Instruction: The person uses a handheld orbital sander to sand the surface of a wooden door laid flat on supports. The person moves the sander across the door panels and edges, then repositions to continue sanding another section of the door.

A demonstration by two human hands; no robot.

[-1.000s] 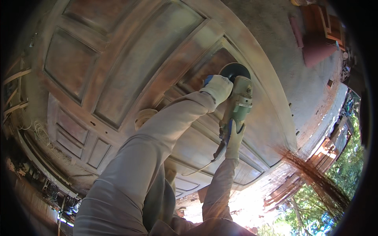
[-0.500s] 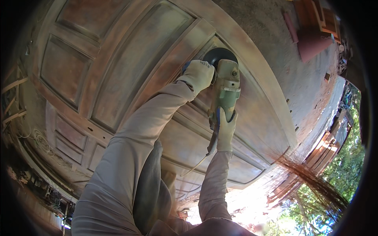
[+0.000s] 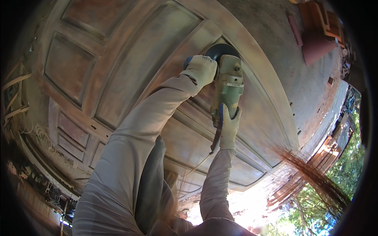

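Observation:
A green, dust-coated angle grinder (image 3: 230,93) rests with its round dark disc (image 3: 221,50) on the upper corner of a recessed panel in a large wooden door (image 3: 157,45). Gloved in white and blue, my left hand (image 3: 201,70) is closed at the tool's head, on the side where a handle would sit; the handle itself is hidden. My right hand (image 3: 230,131), in a similar glove, wraps the rear of the grinder body. A power cord (image 3: 199,166) trails from the tool's back end toward my body. The disc's contact face is out of sight.
A second panelled door (image 3: 75,133) lies beyond at the left. Reddish sheet material (image 3: 318,50) and wooden frames (image 3: 321,17) are at the upper right. A dark reddish bundle of thin strands (image 3: 315,179) crosses the lower right. Stacked boards (image 3: 328,147) stand by the greenery.
The view has shifted slightly, so the door appears a little farther right. The grinder and both hands have moved slightly up and right in the picture; both grips are unchanged.

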